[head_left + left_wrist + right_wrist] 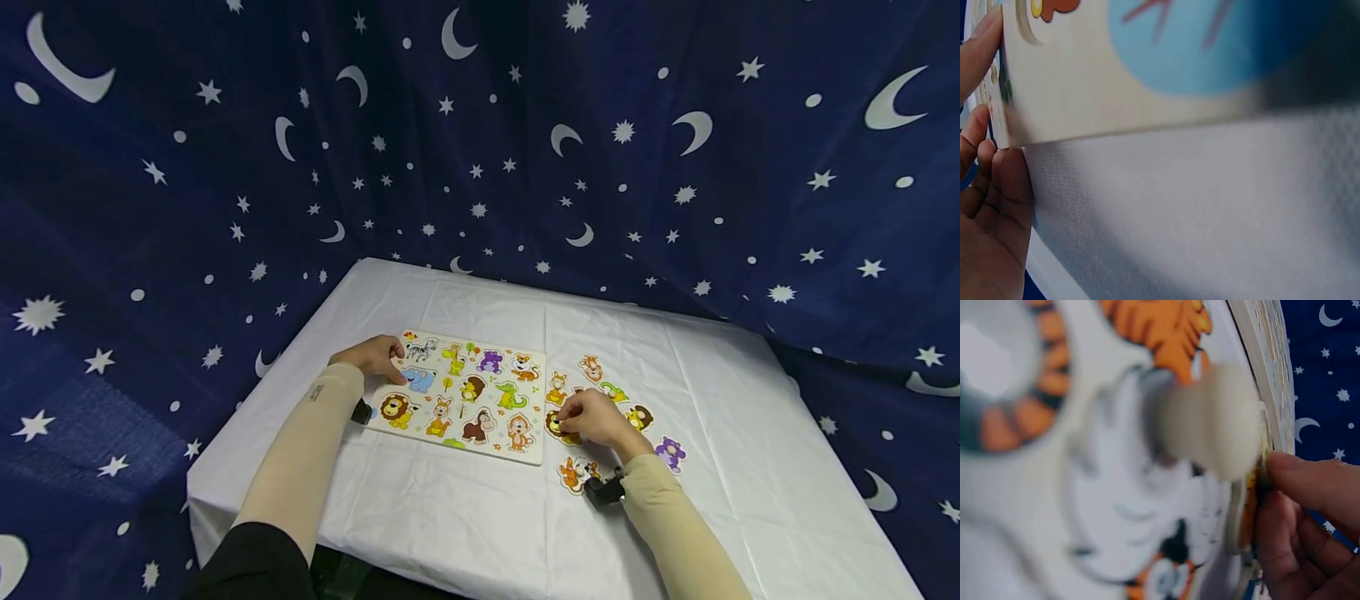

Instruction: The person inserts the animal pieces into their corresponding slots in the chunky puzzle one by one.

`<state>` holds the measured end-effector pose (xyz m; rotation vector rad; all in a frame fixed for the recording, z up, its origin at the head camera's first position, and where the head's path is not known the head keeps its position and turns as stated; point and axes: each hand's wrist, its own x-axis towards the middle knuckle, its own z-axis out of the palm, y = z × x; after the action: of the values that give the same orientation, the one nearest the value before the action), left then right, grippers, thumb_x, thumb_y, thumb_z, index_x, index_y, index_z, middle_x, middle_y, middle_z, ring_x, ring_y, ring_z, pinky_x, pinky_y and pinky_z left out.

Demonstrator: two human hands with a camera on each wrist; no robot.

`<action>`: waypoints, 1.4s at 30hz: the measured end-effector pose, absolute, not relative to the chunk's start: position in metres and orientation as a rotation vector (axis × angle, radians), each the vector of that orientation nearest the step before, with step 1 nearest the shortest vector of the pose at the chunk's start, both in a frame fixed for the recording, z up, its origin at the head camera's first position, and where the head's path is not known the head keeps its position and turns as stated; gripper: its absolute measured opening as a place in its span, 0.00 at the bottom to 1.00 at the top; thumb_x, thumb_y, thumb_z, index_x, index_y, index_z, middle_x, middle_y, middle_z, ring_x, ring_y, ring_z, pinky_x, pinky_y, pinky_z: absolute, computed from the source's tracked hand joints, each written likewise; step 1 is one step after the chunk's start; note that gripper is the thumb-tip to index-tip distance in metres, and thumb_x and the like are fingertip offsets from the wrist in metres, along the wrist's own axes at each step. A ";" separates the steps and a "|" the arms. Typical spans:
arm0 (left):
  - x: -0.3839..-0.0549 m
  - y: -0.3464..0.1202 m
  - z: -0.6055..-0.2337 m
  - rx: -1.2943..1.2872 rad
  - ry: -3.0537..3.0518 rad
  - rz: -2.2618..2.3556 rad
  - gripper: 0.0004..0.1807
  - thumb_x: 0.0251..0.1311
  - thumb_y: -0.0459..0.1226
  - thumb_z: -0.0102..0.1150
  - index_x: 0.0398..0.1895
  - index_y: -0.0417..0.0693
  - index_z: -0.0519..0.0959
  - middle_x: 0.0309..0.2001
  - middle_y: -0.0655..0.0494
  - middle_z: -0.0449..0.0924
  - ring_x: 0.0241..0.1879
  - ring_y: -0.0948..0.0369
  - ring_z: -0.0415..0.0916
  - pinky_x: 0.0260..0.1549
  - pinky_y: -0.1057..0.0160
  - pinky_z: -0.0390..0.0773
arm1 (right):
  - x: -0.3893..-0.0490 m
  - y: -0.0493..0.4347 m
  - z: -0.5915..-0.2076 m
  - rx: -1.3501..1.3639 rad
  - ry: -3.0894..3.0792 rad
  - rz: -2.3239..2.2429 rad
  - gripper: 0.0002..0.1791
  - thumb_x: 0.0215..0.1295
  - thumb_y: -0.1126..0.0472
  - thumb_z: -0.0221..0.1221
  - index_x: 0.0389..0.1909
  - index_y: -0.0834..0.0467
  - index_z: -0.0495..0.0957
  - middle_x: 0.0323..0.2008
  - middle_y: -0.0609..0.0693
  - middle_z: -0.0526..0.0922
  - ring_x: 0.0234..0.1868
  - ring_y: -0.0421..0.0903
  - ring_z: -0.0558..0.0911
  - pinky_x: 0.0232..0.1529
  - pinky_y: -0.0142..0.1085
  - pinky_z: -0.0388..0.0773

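At the left edge of an animal puzzle board [497, 449], my left hand [371, 357] grips with the thumb on top and the other fingers curled at the side, as the left wrist view shows. The board bears printed animals, among them a zebra, an elephant and a lion. Just right of the board, my right hand [596, 417] pinches the lion puzzle piece [556, 428] between thumb and fingers. Its edge shows behind the tiger piece [1122, 494] in the right wrist view. That tiger piece lies nearest the right wrist, its pale knob [1232, 425] standing up.
Around the right hand lie other loose pieces: a monkey [591, 367], a kangaroo [557, 387], a crocodile [613, 392], a hedgehog [640, 417] and a purple hippo [670, 454]. A white cloth [450, 517] covers the table. Behind hangs a blue curtain [480, 150] with moons and stars.
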<state>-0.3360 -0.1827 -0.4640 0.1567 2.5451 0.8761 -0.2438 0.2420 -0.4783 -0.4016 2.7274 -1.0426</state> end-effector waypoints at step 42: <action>-0.331 -0.183 -0.460 0.152 2.567 0.843 0.26 0.49 0.38 0.78 0.47 0.45 0.73 0.40 0.51 0.65 0.41 0.56 0.65 0.41 0.59 0.64 | -0.234 0.243 -0.485 -0.512 2.821 -1.115 0.03 0.58 0.69 0.68 0.29 0.66 0.86 0.31 0.54 0.87 0.31 0.39 0.81 0.33 0.29 0.77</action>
<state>-0.3308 -0.1827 -0.4599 0.1520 2.5665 0.8431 -0.2345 0.2434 -0.4845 -0.5120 2.8206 -1.1147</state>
